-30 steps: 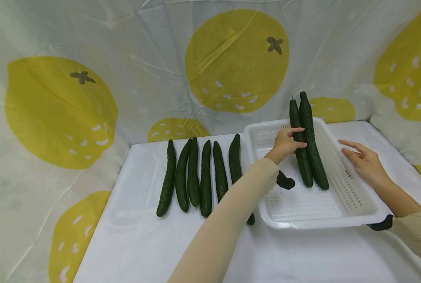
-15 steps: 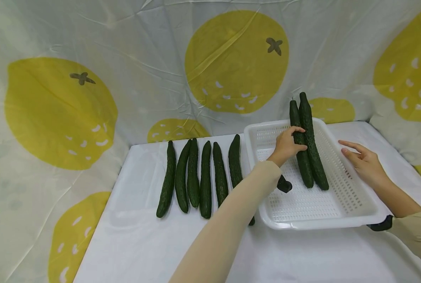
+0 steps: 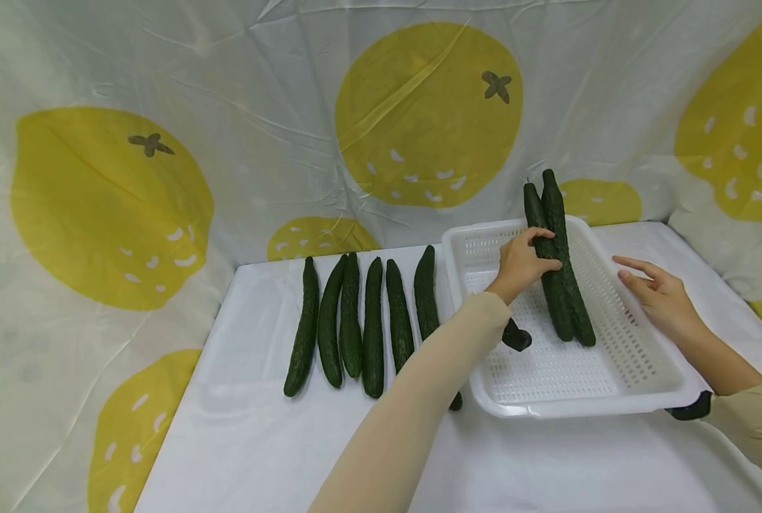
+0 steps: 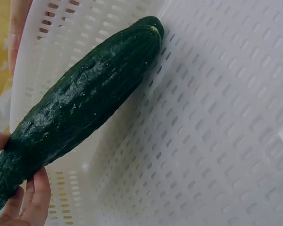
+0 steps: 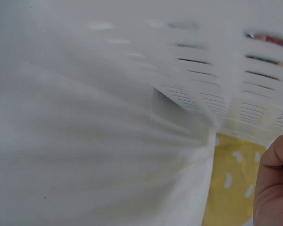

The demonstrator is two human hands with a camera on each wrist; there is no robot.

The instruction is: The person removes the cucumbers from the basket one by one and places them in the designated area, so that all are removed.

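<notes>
In the head view, my left hand (image 3: 518, 263) grips a dark green cucumber (image 3: 555, 306) inside a white perforated basket (image 3: 580, 406). A second cucumber (image 3: 576, 296) lies right along its right side; both upper ends stick out past the basket's back rim. From the left wrist, fingers and thumb sit on either side of the held cucumber (image 4: 85, 94), and the other one is mostly hidden behind it. My right hand (image 3: 663, 296) is at the basket's right rim, index finger extended and fingertips right at the outer edge. The right wrist view shows part of that hand (image 5: 276, 183) beside the basket's slotted wall.
Several cucumbers (image 3: 373, 328) lie in a row on the white-covered table (image 3: 246, 399), left of the basket. The left forearm passes over the rightmost of them. A white curtain with yellow fruit prints (image 3: 278, 142) stands behind the table.
The held cucumber's lower end has shifted slightly right, closer against the second cucumber, and my left hand has moved a little with it. My right hand stays at the rim.
</notes>
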